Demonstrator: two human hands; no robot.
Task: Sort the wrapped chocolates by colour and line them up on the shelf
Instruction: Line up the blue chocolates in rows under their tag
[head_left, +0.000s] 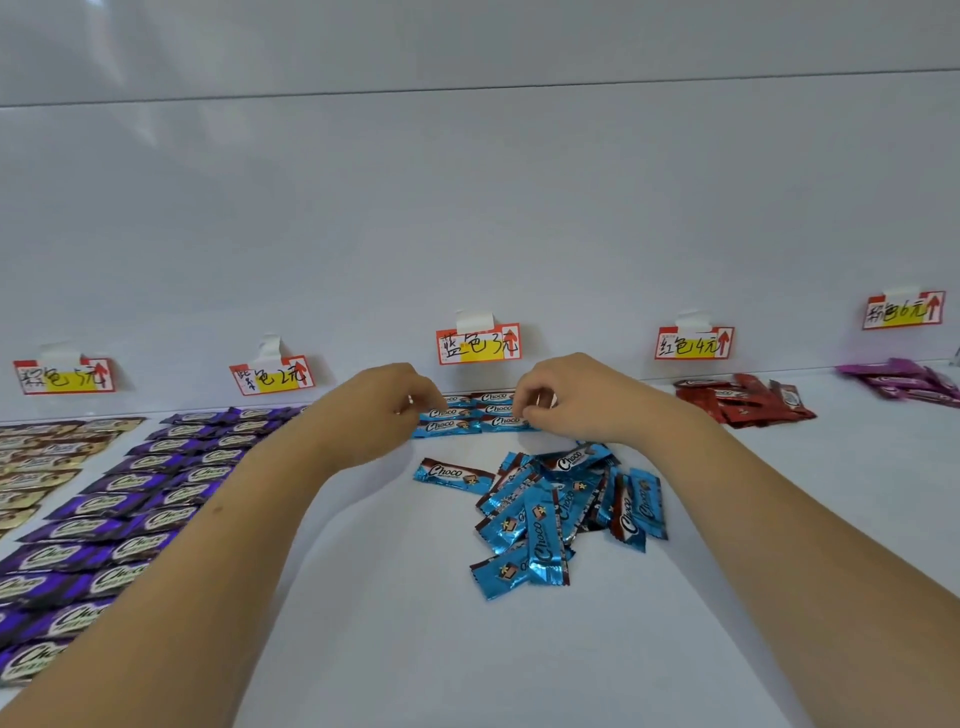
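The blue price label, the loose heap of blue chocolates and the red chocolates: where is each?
blue price label (478, 345), head view, its yellow middle.
loose heap of blue chocolates (545, 519), head view, a wrapper mid-heap.
red chocolates (743, 405), head view, a wrapper near the pile's middle.

The flat white shelf (363, 623) carries shiny blue foil-wrapped chocolates (550, 514) at centre, printed with white "Choco" lettering on dark brown bands. At lower left lie glossy purple wrapped chocolates (130, 519), and at the far left edge gold-brown ones (36, 467). Red wrapped chocolates (748, 405) sit right of centre, magenta ones (909, 384) at far right. The paper price tags (478, 344) are white, red-edged, with yellow patches, red arrows and black handwriting.
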